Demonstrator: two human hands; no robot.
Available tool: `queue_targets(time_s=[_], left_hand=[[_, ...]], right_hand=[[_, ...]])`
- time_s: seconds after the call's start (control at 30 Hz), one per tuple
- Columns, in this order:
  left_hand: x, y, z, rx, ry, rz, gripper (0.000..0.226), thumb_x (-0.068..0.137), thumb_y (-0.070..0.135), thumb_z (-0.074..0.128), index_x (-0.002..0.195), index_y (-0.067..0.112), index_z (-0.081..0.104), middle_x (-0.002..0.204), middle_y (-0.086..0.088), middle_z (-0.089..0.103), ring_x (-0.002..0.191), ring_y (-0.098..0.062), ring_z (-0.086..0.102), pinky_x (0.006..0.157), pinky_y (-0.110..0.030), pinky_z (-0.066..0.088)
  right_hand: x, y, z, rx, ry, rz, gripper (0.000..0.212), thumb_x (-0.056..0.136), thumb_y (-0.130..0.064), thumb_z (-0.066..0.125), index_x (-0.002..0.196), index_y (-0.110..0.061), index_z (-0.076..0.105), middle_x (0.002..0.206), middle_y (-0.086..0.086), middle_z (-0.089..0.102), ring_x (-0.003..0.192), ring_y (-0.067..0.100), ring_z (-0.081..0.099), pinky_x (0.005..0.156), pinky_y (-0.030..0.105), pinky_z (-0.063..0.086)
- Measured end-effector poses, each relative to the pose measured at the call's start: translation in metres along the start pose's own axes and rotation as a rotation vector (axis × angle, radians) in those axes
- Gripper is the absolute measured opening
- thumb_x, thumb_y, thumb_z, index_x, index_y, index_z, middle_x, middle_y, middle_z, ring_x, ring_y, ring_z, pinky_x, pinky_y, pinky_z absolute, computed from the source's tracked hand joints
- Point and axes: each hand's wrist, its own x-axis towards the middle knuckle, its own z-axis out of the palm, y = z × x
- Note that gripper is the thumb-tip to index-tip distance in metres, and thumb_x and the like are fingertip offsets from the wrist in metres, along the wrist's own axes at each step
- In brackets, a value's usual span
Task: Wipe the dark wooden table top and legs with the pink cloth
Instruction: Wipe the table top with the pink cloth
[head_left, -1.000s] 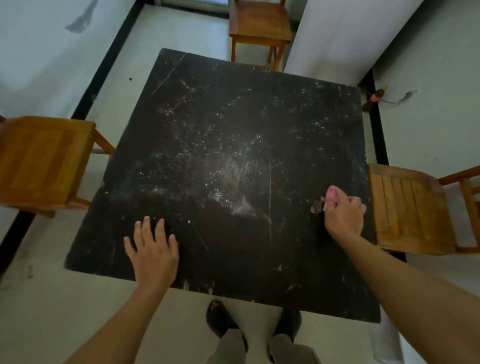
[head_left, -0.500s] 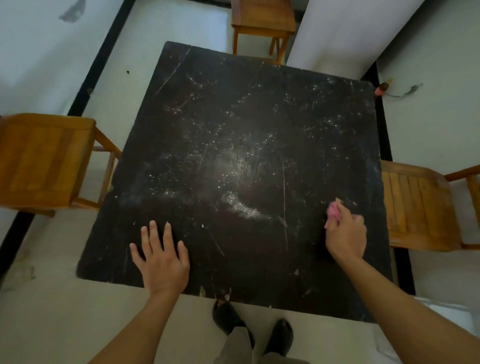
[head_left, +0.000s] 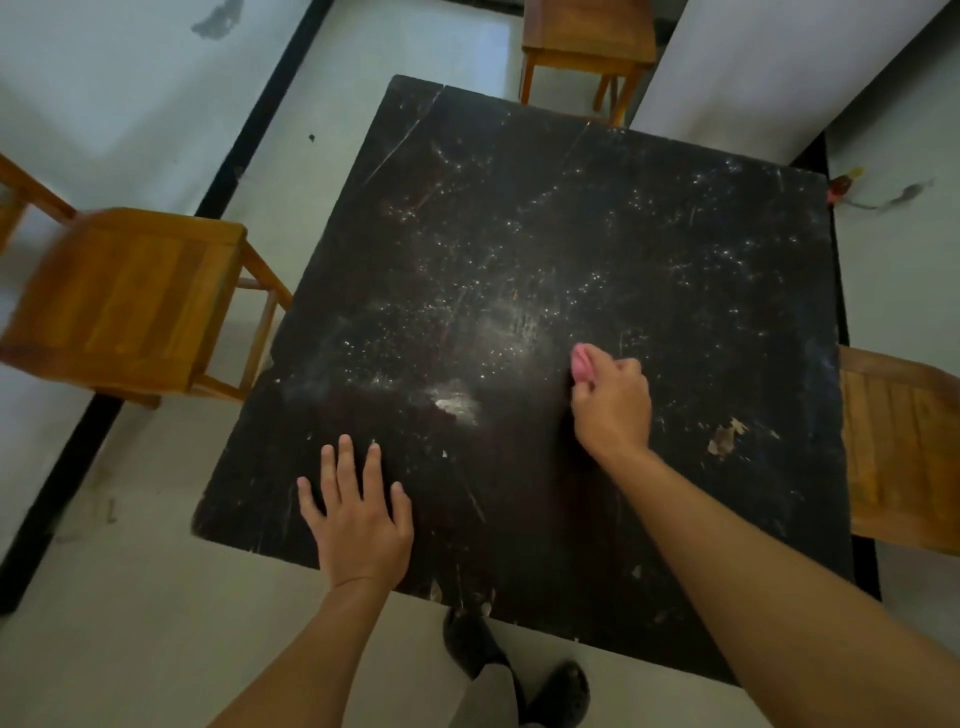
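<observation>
Pink cloth (head_left: 581, 362) is bunched small and clenched in the fisted right hand (head_left: 613, 402), only a pink fold showing past the fingers, right of frame centre. Cloth and knuckles are pressed onto the dark square wooden table top (head_left: 519, 234), just right of a pale smeared patch (head_left: 457, 402). Left hand (head_left: 358, 519) is laid flat, fingers spread, nothing held, at the table's near edge in the lower left of the frame. Table surface is seen scratched and speckled with white flecks; a chipped light spot (head_left: 724, 439) lies right of the fisted hand. Orange-brown wooden chairs are placed at the left (head_left: 124, 296), top (head_left: 587, 31) and right (head_left: 904, 447) of the table. Dark shoes (head_left: 519, 670) are visible on the pale floor (head_left: 156, 623) at the bottom. Table legs are hidden.
</observation>
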Motion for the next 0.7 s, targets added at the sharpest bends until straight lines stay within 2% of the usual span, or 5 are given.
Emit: queue_targets(time_s=[0.1, 0.27, 0.33, 0.5, 0.7], left_hand=[[0.0, 0.0, 0.001, -0.01, 0.004, 0.006, 0.056, 0.091, 0.043, 0.026, 0.138, 0.017, 0.043, 0.151, -0.013, 0.031, 0.143, -0.029, 0.018, 0.114, -0.057, 0.013], [0.001, -0.002, 0.001, -0.011, -0.001, 0.011, 0.056, 0.091, 0.042, 0.027, 0.138, 0.016, 0.044, 0.151, -0.014, 0.032, 0.143, -0.03, 0.021, 0.114, -0.058, 0.015], [0.001, -0.003, 0.0, -0.027, -0.014, 0.021, 0.056, 0.091, 0.041, 0.027, 0.138, 0.016, 0.044, 0.151, -0.014, 0.031, 0.143, -0.03, 0.02, 0.113, -0.059, 0.014], [0.0, -0.002, -0.004, -0.046, -0.06, 0.048, 0.057, 0.09, 0.039, 0.029, 0.139, 0.013, 0.044, 0.151, -0.017, 0.031, 0.143, -0.033, 0.019, 0.112, -0.06, 0.013], [0.003, -0.008, -0.016, -0.105, -0.13, 0.138, 0.057, 0.089, 0.038, 0.029, 0.136, 0.01, 0.046, 0.149, -0.018, 0.035, 0.14, -0.033, 0.025, 0.11, -0.059, 0.015]], right_hand=[[-0.011, -0.008, 0.024, -0.121, 0.017, -0.079, 0.035, 0.094, -0.009, 0.047, 0.117, -0.035, 0.05, 0.113, 0.003, 0.045, 0.099, 0.018, 0.041, 0.076, 0.03, 0.04], [-0.015, -0.069, 0.044, 0.132, -0.437, -0.476, 0.031, 0.099, -0.027, 0.053, 0.128, -0.035, 0.06, 0.104, -0.005, 0.05, 0.103, 0.014, 0.047, 0.09, 0.028, 0.042], [-0.014, -0.048, 0.027, 0.13, -0.246, -0.395, 0.035, 0.098, -0.024, 0.053, 0.13, -0.037, 0.058, 0.105, -0.005, 0.051, 0.102, 0.012, 0.048, 0.087, 0.026, 0.041], [-0.046, 0.048, -0.003, -0.131, 0.096, 0.2, 0.046, 0.098, -0.027, 0.051, 0.142, -0.032, 0.041, 0.117, 0.011, 0.048, 0.093, 0.021, 0.051, 0.077, 0.032, 0.043], [-0.078, -0.053, 0.068, -0.097, 0.139, 0.148, 0.021, 0.097, -0.021, 0.051, 0.116, -0.029, 0.046, 0.105, 0.005, 0.045, 0.087, 0.016, 0.048, 0.068, 0.026, 0.04]])
